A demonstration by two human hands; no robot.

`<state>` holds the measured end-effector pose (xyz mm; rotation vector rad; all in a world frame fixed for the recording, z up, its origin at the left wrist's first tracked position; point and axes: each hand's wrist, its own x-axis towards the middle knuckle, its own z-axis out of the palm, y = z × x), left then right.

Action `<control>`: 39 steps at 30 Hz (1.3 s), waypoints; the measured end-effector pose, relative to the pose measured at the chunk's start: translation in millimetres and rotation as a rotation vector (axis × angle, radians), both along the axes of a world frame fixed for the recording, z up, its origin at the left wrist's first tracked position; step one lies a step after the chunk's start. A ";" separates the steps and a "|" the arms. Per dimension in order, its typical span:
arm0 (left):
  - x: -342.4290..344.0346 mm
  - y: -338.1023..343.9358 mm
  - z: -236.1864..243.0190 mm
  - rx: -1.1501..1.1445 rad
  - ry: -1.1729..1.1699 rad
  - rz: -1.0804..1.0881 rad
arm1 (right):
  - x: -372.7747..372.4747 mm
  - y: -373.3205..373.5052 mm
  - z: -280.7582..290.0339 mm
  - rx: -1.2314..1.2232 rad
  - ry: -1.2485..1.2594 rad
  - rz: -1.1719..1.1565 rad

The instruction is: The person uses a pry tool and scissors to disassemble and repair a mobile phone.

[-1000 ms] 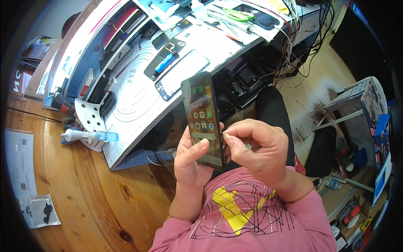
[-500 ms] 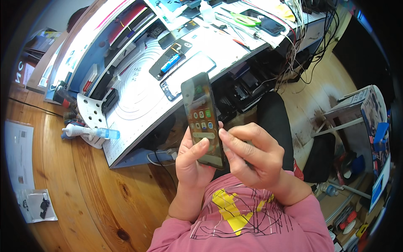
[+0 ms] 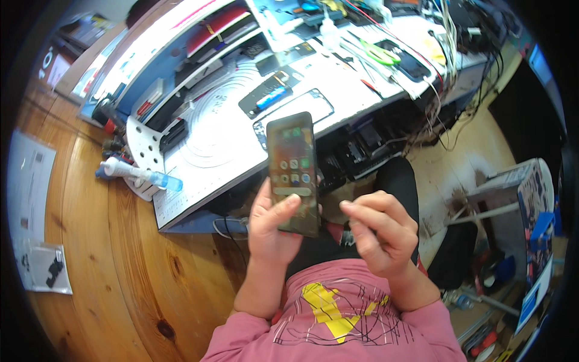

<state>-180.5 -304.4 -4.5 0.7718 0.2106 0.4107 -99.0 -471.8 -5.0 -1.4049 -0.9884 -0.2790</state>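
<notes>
My left hand (image 3: 272, 220) holds a smartphone (image 3: 293, 166) upright by its lower half, the thumb lying over the glass near the lower edge. Its screen is lit, with rows of app icons and a pale search bar. To the right of the phone and apart from it, my right hand (image 3: 386, 232) hangs with its fingers curled and the fingertips drawn together. Whether anything small sits between those fingertips cannot be made out. Behind the phone, on the white workbench (image 3: 208, 175), lies an empty phone frame (image 3: 319, 99).
A dark phone back part (image 3: 253, 99) with a blue item (image 3: 273, 98) on it lies on the bench. Green-handled scissors (image 3: 383, 55) and another phone (image 3: 410, 63) are farther right, beside hanging cables (image 3: 449, 99). A blue-tipped bottle (image 3: 166, 181) protrudes at the bench's left corner.
My right hand has drawn away from the phone's right edge, to the right. The phone stands more upright and stays in my left hand. The whole view has shifted slightly.
</notes>
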 end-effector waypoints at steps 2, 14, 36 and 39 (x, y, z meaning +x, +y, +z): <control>6.9 34.9 5.4 0.156 0.024 0.115 | 4.2 -8.1 -4.6 -0.054 0.068 -0.091; 53.1 284.9 32.5 0.845 0.634 0.144 | 91.4 -1.4 -5.1 -0.161 0.009 -0.272; 84.8 195.3 66.3 2.059 0.306 0.241 | 241.8 89.4 28.2 -0.872 -0.447 -0.584; 98.1 182.1 57.9 2.067 0.120 0.197 | 244.6 94.1 33.9 -1.043 -0.404 -0.657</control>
